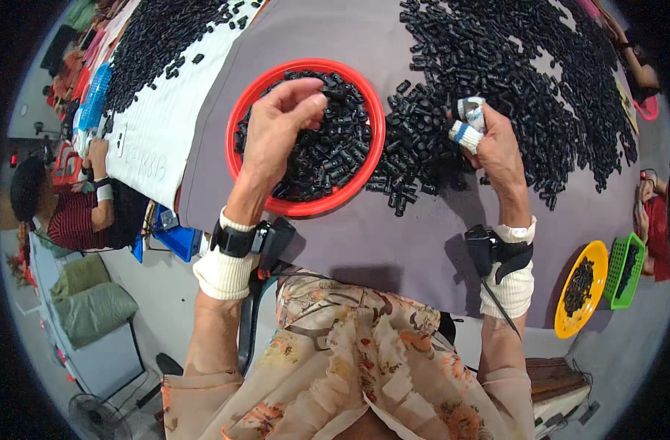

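Above a round red basin (379, 139) hangs my left hand (280, 121), its thumb and fingers curled together. Whatever they may hold is hidden. Small black cylindrical plastic pieces (338, 158) fill much of the basin. My right hand (492, 139) is over the near edge of a wide heap of the same black pieces (423, 132). White and blue cloth finger covers (467, 136) wrap some of its fingertips. Those fingers are bent closed, and anything between them is too small or covered to make out. Both wrists have cream knitted cuffs and black strapped devices.
A grey-covered table (335, 246) bears the basin and heap. At its right edge are a yellow tray (602, 264) and a green basket (619, 295), with black pieces inside. More pieces lie on a white sheet (162, 139) at left. Other people sit at left and right.
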Demonstrator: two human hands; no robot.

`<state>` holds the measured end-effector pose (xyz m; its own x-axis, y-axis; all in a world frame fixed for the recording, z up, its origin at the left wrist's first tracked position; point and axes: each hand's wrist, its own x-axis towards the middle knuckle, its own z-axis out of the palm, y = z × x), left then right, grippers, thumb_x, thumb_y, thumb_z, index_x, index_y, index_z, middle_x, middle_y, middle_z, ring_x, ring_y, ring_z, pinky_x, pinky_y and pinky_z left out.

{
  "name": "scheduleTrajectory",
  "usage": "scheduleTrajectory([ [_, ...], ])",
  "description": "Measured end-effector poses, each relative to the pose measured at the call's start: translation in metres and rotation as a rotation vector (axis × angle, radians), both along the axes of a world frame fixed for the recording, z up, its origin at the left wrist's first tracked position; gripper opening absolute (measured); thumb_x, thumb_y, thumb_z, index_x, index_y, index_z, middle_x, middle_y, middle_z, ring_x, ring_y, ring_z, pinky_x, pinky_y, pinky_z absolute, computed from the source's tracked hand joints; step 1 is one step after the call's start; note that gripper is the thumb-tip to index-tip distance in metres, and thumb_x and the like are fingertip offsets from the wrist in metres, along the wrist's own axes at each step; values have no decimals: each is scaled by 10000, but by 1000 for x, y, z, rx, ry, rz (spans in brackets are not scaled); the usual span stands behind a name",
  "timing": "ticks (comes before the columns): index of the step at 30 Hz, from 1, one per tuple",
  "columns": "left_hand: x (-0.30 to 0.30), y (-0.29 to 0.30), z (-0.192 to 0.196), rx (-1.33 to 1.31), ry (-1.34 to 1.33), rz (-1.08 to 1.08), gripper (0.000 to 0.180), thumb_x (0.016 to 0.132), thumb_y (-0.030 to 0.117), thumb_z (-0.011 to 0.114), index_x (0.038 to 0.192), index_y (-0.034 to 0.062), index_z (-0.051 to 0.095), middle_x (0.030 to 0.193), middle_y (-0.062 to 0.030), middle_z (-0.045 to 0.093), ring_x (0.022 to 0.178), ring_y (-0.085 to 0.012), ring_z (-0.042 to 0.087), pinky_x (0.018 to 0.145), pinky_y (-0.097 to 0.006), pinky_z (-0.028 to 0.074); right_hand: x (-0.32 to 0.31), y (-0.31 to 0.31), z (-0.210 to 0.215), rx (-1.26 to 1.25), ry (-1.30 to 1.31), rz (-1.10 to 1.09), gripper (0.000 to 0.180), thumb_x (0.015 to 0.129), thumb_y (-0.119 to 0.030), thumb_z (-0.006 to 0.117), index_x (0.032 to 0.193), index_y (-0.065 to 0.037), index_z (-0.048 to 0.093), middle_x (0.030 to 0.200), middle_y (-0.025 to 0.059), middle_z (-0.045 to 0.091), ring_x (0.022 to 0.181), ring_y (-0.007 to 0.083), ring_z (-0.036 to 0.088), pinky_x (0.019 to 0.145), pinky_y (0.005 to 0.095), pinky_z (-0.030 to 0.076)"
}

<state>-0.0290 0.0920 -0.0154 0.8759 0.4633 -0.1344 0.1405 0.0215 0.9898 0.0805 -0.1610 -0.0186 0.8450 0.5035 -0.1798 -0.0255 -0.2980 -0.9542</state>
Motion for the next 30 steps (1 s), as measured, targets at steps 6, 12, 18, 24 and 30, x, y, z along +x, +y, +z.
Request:
scheduleTrajectory([
  [6,-10,-55,-3,500,54,-492,158,775,119,641,887,8,633,772,-67,616,661,-116,562,608,-252,451,-9,-29,-25,-35,26,-40,126,793,-132,618,901,-68,607,588,-68,475,404,4,360,357,172,264],
  [12,-16,-86,-33,1137,-30,-569,173,731,180,655,786,23,606,748,-123,557,706,-296,582,593,-391,464,-18,-36,-43,-13,-10,-8,126,790,-122,618,901,-62,610,601,-66,492,412,2,367,360,172,266],
  [18,-10,-96,-41,1241,-46,-587,181,715,171,673,804,26,613,756,-124,572,680,-276,586,562,-365,469,-25,-34,-35,-12,-29,-5,132,770,-132,637,874,-57,604,653,-50,526,521,27,413,465,200,328],
  [24,3,-80,-8,-100,171,-477,126,771,108,659,850,19,618,735,-38,613,604,-83,553,555,-240,453,-28,-24,-10,-5,7,42,182,745,-94,662,902,-35,592,754,-40,572,644,36,473,574,209,401],
  [30,0,-62,2,-679,25,-483,108,821,103,615,894,28,588,801,-62,628,623,-117,585,584,-238,490,-33,10,27,185,-71,200,350,703,-113,717,1012,-32,574,778,-37,570,644,29,474,580,187,411],
])
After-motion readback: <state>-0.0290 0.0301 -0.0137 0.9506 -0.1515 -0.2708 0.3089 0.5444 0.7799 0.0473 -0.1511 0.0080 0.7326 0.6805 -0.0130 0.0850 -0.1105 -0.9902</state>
